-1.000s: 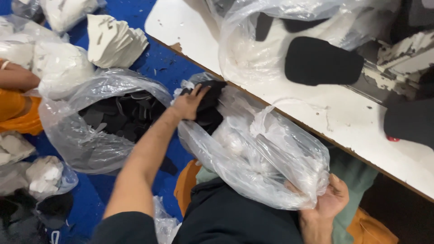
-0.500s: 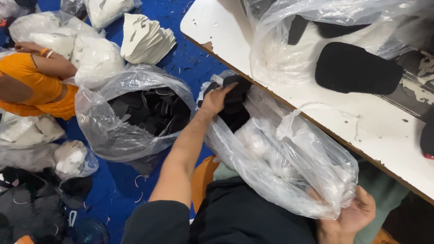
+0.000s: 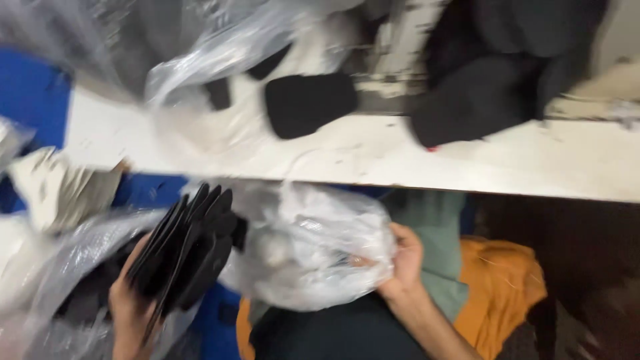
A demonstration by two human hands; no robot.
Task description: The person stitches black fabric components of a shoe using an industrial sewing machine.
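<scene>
Down low, the left hand (image 3: 130, 310) is clamped around a fanned stack of flat black fabric-like pieces (image 3: 187, 250), gripping them from beneath so that their rounded ends splay upward, just clear of the mouth of a clear plastic bag of white pieces (image 3: 313, 250). The right hand (image 3: 403, 260) is closed on that bag's far side, bunching the film against the person's lap. By the look of it, the stack is out of the bag and in the middle of being carried off; setting it down would call for a steady grip, since the pieces are loose against each other and could slide apart. To the left lies another crumpled clear bag (image 3: 60, 267) with dark contents, and beyond it a pale folded bundle (image 3: 60, 190) on the blue floor (image 3: 30, 93). Above the hands runs the edge of a white worktable (image 3: 507, 167), bearing one more clear bag and several black padded shapes (image 3: 310, 103); blur hides finer detail.
</scene>
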